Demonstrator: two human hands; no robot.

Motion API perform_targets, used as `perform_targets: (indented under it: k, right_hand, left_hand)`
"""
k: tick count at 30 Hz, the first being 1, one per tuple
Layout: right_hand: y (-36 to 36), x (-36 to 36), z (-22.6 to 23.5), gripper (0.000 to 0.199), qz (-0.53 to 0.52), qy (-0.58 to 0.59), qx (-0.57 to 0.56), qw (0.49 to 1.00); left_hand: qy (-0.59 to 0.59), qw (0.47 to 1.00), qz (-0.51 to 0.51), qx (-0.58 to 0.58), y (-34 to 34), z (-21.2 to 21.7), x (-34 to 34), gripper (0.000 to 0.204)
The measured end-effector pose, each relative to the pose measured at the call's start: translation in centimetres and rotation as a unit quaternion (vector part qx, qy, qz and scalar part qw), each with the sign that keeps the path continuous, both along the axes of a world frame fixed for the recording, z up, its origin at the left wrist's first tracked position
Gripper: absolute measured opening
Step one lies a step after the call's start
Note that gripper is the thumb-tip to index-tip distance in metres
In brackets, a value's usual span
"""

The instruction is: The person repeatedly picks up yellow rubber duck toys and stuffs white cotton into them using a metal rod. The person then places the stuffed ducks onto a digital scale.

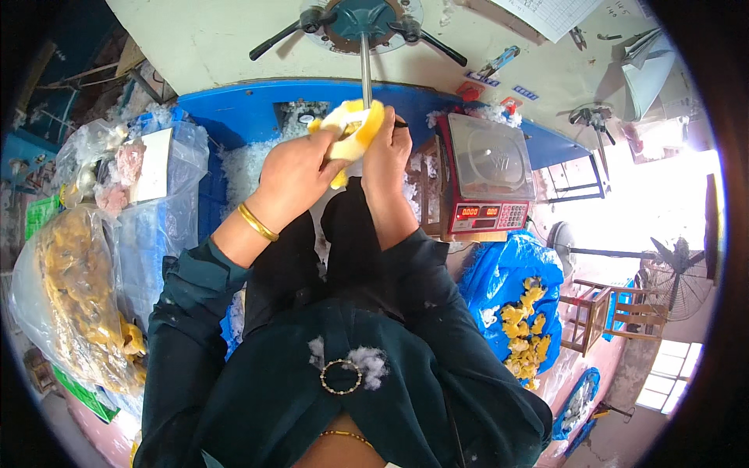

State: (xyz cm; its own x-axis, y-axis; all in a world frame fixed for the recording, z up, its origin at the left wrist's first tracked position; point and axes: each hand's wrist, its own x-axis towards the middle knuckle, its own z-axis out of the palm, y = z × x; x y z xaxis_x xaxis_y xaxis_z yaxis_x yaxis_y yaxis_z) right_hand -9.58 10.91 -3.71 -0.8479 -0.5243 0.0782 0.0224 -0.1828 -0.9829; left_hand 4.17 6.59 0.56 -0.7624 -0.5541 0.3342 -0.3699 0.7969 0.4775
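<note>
A small yellow and white plush skin (pixel 368 134) sits at the end of a thin metal tube (pixel 366 70) that juts from the machine's round plate. My left hand (pixel 300 165) pinches the plush from the left, thumb and fingers closed on its edge. On the other side, my right hand (pixel 384 160) is closed against the plush, its fingertips up beside the tube. Something small and dark shows at those fingertips, too small to name. The plush's open edge faces up; its underside is partly hidden by my hands.
Black-handled knobs (pixel 312 19) flank the tube's plate. A red digital scale (pixel 488 175) stands to the right, above a blue bag (pixel 511 265) holding yellow plush pieces. At left are a clear bag of plush pieces (pixel 74 273) and a blue crate (pixel 160 234). White fluff (pixel 250 168) lies around.
</note>
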Motion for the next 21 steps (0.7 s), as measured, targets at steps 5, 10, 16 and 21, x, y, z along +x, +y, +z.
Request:
perform_targets:
  k: [5, 10, 16, 21]
  right_hand:
    - [0.9, 2.1, 1.2, 0.035, 0.000, -0.088, -0.058, 0.994]
    - [3.0, 3.4, 0.7, 0.032, -0.009, 0.129, 0.048, 0.990]
    - [6.4, 1.7, 3.7, 0.032, 0.194, -0.202, -0.019, 0.960]
    - [-0.6, -2.8, 2.1, 0.038, 0.250, -0.317, 0.018, 0.915]
  left_hand:
    - [0.002, 1.000, 0.000, -0.003, 0.5, -0.1, 0.6, 0.032]
    - [0.010, 1.000, 0.003, -0.024, 2.1, -0.1, 1.1, 0.033]
    - [0.109, 0.989, 0.082, 0.062, 3.9, 1.4, 2.3, 0.042]
    - [0.097, 0.812, 0.006, 0.576, 1.0, 0.4, 0.0, 0.053]
